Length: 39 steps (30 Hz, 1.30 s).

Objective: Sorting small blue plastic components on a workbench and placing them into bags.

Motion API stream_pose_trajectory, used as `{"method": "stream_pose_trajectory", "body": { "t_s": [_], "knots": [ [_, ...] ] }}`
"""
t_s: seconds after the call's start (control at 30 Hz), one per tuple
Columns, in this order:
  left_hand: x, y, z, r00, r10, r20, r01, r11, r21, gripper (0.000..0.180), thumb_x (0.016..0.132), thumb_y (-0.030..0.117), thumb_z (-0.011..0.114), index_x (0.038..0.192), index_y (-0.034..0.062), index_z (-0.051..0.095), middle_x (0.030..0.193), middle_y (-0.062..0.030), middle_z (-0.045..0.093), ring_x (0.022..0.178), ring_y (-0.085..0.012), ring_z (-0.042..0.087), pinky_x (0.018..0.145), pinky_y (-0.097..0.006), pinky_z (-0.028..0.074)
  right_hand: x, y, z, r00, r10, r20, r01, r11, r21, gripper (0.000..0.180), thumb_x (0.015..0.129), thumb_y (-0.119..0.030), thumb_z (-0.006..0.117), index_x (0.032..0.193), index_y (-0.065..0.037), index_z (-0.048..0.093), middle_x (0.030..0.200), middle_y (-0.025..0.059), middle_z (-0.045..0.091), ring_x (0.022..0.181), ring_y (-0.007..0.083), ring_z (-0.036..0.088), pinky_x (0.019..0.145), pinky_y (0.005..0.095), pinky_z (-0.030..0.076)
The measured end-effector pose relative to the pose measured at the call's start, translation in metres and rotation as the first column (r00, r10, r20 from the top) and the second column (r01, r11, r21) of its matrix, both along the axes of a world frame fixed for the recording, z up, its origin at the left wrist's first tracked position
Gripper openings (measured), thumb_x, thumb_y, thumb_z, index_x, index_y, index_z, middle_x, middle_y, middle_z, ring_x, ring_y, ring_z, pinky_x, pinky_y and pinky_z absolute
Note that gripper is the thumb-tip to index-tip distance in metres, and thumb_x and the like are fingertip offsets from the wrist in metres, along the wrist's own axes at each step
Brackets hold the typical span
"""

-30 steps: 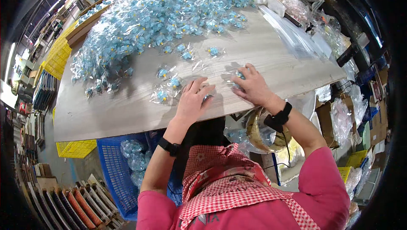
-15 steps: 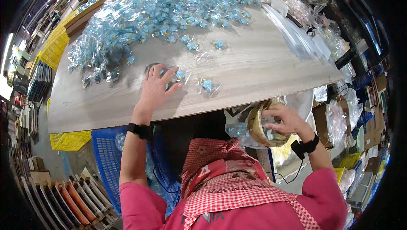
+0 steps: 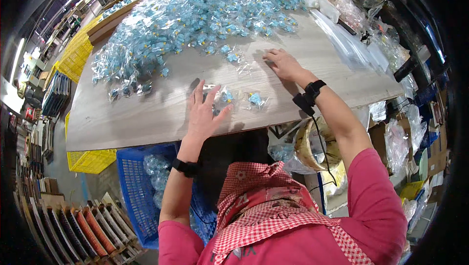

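Left hand (image 3: 201, 117): reaches over the near part of the table (image 3: 141, 126), with fingers and thumb spread well apart; cannot tell whether touching the packet beside it.
Near packet (image 3: 227, 97): lies on the table, just beyond the left thumb and to the right of the forefinger; shows clear wrap around a blue piece with a touch of yellow.
Second packet (image 3: 255, 99): lies to the right of the near packet, close to the front edge, apart from both hands.
Right hand (image 3: 286, 64): extends over the middle of the table, with fingers bent and drawn close to one another; cannot tell whether clamped on anything.
Clear film (image 3: 245, 67): lies just left of the right fingertips.
Packet pile (image 3: 195, 16): covers the far side, heaped and blue, thinning to scattered pieces toward the hands.
Flat clear bags (image 3: 349, 42): lie fanned along the right side.
Black wristbands (image 3: 184, 167): circle both wrists.
Black cable (image 3: 320, 140): hangs from the right wrist.
Round container (image 3: 304, 148): sits below the front edge, toward the right.
Blue basket (image 3: 134, 187): stands below the front edge, toward the left.
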State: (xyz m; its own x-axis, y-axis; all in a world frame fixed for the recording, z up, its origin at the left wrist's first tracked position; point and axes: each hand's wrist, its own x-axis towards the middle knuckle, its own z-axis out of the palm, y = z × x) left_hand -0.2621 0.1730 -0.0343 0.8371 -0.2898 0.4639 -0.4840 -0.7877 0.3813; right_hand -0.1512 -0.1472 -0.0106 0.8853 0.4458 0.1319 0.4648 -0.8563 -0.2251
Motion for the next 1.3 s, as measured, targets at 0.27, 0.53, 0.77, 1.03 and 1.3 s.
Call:
{"method": "stream_pose_trajectory", "body": {
  "t_s": [0.27, 0.53, 0.77, 1.03, 1.3],
  "knots": [
    [0.002, 0.057, 0.035, 0.753, -0.435, -0.494, 0.146, 0.842, -0.519, 0.077, 0.075, 0.006, 0.073, 0.146, 0.0116, 0.041, 0.156, -0.0115, 0.026, 0.140, -0.0292, 0.033, 0.094, -0.036, 0.054, -0.093, 0.027, 0.038, 0.988, 0.075, -0.133, -0.038, 0.963, 0.265, 0.038, 0.093, -0.017, 0.055, 0.130, -0.012, 0.055, 0.117, 0.0144, 0.059, 0.093, 0.0302, 0.063, 0.084, 0.0392, 0.053],
    [0.006, -0.003, 0.020, 0.917, -0.192, -0.350, 0.119, 0.968, -0.220, 0.034, 0.079, 0.005, 0.074, 0.113, 0.0050, 0.066, 0.107, -0.0141, 0.069, 0.102, -0.0282, 0.066, 0.077, -0.036, 0.057, -0.105, 0.109, 0.005, 0.926, 0.234, 0.297, -0.266, 0.961, 0.071, 0.076, 0.078, -0.051, 0.071, 0.140, -0.015, 0.047, 0.133, 0.0152, 0.052, 0.111, 0.0386, 0.055, 0.081, 0.0454, 0.054],
    [-0.017, -0.066, 0.043, 0.711, -0.546, -0.442, 0.395, 0.831, -0.391, 0.038, 0.083, 0.014, 0.076, 0.117, 0.0027, 0.064, 0.099, -0.0174, 0.071, 0.090, -0.0229, 0.072, 0.075, -0.034, 0.056, -0.136, 0.024, 0.001, 0.963, 0.227, 0.148, -0.254, 0.948, 0.195, 0.046, 0.073, -0.029, 0.076, 0.114, -0.017, 0.060, 0.091, 0.0086, 0.059, 0.086, 0.0313, 0.062, 0.069, 0.0430, 0.053],
    [-0.037, -0.175, 0.033, 0.638, -0.657, -0.403, 0.500, 0.750, -0.433, 0.028, 0.085, 0.015, 0.072, 0.106, 0.0016, 0.059, 0.084, -0.0201, 0.068, 0.082, -0.0357, 0.070, 0.070, -0.040, 0.055, -0.203, -0.077, 0.018, 0.971, 0.001, -0.238, 0.081, 0.940, 0.332, 0.046, 0.072, -0.031, 0.078, 0.116, -0.021, 0.068, 0.093, 0.0104, 0.068, 0.077, 0.0325, 0.065, 0.066, 0.0413, 0.052],
    [0.041, -0.172, 0.078, 0.579, -0.746, -0.329, 0.751, 0.645, -0.142, 0.033, 0.085, 0.017, 0.067, 0.116, 0.0073, 0.062, 0.118, -0.0153, 0.062, 0.110, -0.0351, 0.059, 0.094, -0.043, 0.049, -0.218, -0.136, 0.052, 0.828, 0.062, -0.557, -0.007, 0.995, 0.100, 0.070, 0.072, -0.045, 0.081, 0.130, -0.014, 0.057, 0.109, 0.0140, 0.068, 0.100, 0.0325, 0.065, 0.084, 0.0396, 0.051]
  ]
}}
